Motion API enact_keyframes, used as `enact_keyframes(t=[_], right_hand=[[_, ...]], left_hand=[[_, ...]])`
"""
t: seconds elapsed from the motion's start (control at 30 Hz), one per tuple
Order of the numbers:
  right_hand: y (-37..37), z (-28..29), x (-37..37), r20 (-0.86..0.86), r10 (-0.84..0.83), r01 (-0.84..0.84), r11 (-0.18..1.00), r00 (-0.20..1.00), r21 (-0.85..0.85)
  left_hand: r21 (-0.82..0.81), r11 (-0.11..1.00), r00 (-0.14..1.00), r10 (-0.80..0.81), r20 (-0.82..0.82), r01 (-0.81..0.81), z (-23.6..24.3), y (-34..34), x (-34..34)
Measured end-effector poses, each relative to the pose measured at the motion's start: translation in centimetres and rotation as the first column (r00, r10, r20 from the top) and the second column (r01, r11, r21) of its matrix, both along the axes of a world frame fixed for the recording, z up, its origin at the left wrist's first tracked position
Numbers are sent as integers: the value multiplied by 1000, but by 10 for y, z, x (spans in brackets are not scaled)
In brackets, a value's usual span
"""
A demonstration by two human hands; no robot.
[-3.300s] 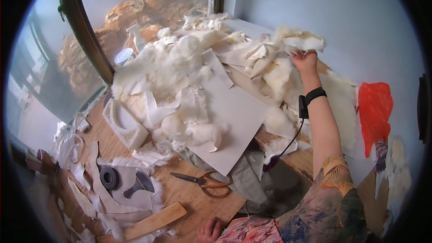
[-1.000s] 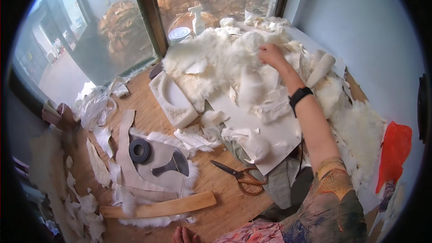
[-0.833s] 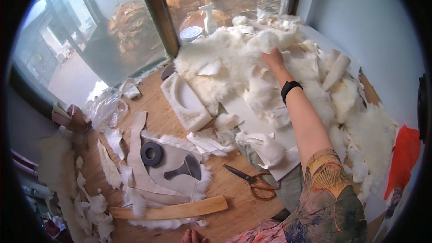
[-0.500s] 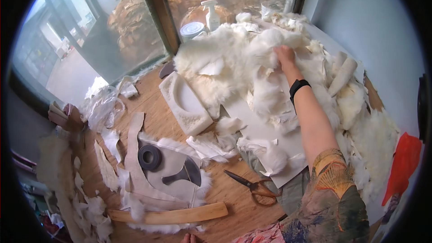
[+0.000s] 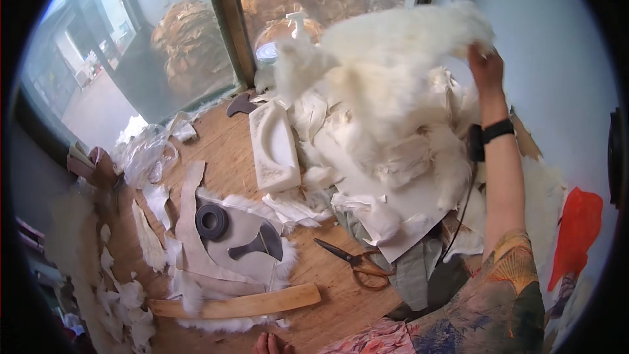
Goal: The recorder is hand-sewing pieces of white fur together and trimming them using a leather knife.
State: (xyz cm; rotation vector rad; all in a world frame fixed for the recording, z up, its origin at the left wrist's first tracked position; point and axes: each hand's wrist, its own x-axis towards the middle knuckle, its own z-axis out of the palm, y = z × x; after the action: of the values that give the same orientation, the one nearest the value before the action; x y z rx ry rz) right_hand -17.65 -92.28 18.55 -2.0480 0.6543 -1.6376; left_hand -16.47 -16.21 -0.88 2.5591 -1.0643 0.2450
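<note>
Right hand (image 5: 486, 69), upper right of frame: clenched on a white fleece piece (image 5: 400, 39), which hangs leftward from the grip. Left hand (image 5: 270, 343), bottom edge: only fingertips visible, grip cannot be told.

A single head-worn fisheye camera looks steeply down, from close above, across the wooden table (image 5: 229, 151) toward the window (image 5: 164, 46).

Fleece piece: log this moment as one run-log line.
right hand: grips fleece piece, raised above pile | left hand: fingers at lower edge, empty | scissors: on wooden table
</note>
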Motion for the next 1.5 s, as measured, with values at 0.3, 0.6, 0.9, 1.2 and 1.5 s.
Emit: enact_keyframes(t=[0.3, 0.6, 0.9, 1.2, 1.5], right_hand=[[-55, -59, -142, 361, -564, 181, 688, 742, 703], [86, -49, 113, -236, 441, -294, 830, 866, 474], [116, -150, 205, -826, -184, 343, 939, 532, 12], [161, -170, 288, -772, 251, -263, 958, 584, 113], [68, -157, 295, -535, -126, 93, 992, 835, -88]], left_hand=[[-1, 999, 996, -32, -79, 32, 5, 0, 3], [-10, 999, 998, -54, -33, 54, -4, 2, 5], [29, 999, 989, 34, -144, -30, 12, -5, 3], [77, 995, 972, 75, -222, -59, 17, -9, 3], [101, 995, 980, 41, -197, -21, 11, -13, 3]])
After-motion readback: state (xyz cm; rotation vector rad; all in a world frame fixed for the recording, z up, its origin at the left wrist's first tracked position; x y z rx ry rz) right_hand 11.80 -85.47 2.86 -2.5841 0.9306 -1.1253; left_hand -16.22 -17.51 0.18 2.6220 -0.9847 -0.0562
